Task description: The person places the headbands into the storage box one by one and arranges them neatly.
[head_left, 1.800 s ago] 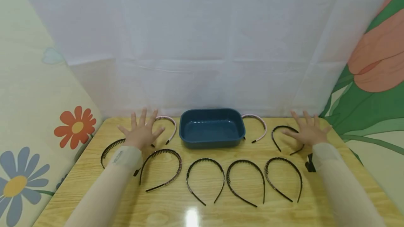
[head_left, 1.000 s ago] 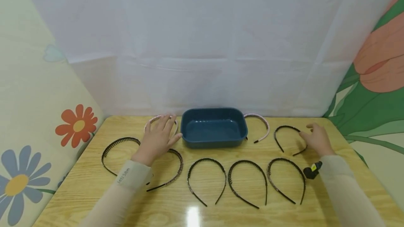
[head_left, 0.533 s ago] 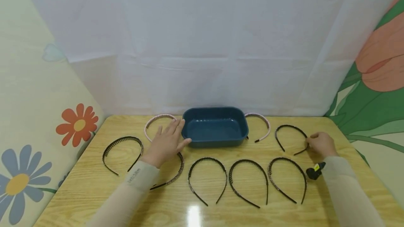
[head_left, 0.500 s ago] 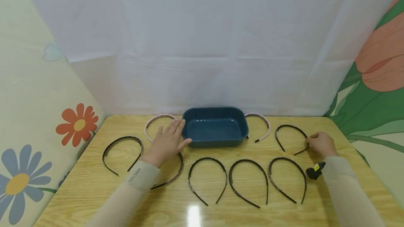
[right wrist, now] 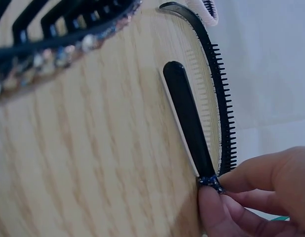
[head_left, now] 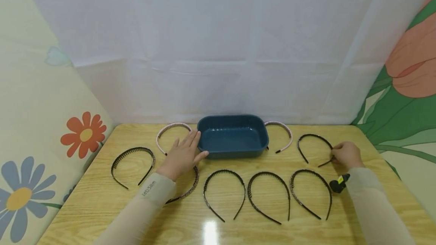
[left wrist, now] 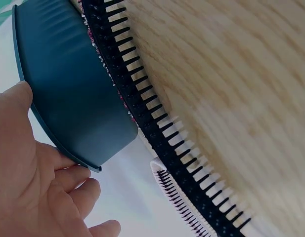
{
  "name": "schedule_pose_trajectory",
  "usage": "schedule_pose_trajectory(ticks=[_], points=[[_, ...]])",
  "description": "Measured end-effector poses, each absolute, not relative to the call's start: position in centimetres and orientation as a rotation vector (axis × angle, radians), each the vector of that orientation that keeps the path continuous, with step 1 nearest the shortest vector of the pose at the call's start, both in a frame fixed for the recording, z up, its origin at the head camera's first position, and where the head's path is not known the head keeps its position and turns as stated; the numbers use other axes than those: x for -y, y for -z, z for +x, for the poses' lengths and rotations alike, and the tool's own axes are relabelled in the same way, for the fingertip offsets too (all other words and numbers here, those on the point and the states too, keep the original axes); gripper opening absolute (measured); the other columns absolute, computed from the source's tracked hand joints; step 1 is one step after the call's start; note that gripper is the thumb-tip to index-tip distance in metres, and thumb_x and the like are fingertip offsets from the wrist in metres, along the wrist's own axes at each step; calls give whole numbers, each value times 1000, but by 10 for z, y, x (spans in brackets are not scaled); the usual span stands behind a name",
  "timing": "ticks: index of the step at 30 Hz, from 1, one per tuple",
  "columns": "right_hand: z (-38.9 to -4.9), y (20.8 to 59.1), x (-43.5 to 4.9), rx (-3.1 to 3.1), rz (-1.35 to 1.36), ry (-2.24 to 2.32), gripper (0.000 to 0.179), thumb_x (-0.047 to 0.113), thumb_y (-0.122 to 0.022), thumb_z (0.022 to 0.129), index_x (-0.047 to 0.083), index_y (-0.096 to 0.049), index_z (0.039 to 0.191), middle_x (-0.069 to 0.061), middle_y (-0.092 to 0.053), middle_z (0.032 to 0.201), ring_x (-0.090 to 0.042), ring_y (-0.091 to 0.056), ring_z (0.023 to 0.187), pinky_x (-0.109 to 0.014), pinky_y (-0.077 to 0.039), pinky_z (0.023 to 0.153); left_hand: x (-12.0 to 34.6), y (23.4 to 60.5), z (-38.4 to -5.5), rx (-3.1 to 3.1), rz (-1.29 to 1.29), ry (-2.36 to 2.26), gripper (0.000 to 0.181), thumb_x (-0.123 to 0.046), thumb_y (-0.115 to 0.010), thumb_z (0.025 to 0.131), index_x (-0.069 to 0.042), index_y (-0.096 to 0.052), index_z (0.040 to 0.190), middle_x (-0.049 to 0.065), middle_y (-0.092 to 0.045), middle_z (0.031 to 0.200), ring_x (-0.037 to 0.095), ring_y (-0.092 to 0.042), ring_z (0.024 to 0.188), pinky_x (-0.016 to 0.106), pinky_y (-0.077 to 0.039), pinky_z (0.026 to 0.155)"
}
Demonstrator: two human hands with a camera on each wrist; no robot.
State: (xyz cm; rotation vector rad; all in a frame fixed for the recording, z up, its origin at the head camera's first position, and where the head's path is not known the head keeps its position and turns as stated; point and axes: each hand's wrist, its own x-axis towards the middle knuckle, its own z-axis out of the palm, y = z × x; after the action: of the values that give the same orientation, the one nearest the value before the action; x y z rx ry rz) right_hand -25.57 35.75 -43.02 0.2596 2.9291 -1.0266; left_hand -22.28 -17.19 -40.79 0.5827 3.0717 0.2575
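R hand (head_left: 348,155) pinches black headband (right wrist: 221,108) nr. one end; it is on the tbl. (head_left: 259,233), R of blue tray (head_left: 233,154). L hand (head_left: 181,158), thumb apart from fingers, touches tray's L side. L cuff (head_left: 150,188) txt: "Slim", 1st word unclear.

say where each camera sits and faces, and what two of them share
Head: on the person's head, facing forward and down over the light wooden table; both beige sleeves, the left grip and the right grip show.
Left wrist: on that wrist, facing the dark blue rectangular box whose rim the left grip touches; a black headband with pink glitter crosses the view.
Right wrist: on that wrist, facing the black headband with bluish glitter that the right grip pinches.
Shared: head and left wrist both show the box.
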Motion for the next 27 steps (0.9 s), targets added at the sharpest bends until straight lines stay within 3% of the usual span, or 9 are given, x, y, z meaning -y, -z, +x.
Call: schedule_pose_trajectory(ticks=[6,14,23,27], points=[[-255,428,-356,-2901,285,1049,31,4,-56,93,-22,-64,108,-34,-68,98,-17,-69,60,-40,-60,65,172,407,-220,-3072,586,-266,80,-49,-44,107,5,-17,159,22,-15,167,38,-16,153,67,-16,119],[-254,421,-357,-2929,277,1036,33,6,-53,93,-22,-65,107,-25,-72,82,-22,-70,60,-53,-58,78,172,407,-220,-3083,596,-278,80,-48,-45,107,6,-18,159,23,-16,166,38,-17,153,66,-18,119],[-255,418,-362,-2806,326,1223,37,2,-61,89,-25,-62,113,-14,-72,80,-11,-67,60,-30,-59,62,171,407,-221,-3083,600,-276,80,-49,-45,107,5,-17,159,22,-15,167,38,-17,153,66,-18,119],[-255,418,-363,-2687,355,1375,41,1,-59,93,-28,-55,122,-16,-70,88,-8,-66,64,-28,-61,63,171,406,-221,-3076,595,-274,81,-49,-44,107,6,-16,159,22,-14,167,37,-17,153,66,-17,120]])
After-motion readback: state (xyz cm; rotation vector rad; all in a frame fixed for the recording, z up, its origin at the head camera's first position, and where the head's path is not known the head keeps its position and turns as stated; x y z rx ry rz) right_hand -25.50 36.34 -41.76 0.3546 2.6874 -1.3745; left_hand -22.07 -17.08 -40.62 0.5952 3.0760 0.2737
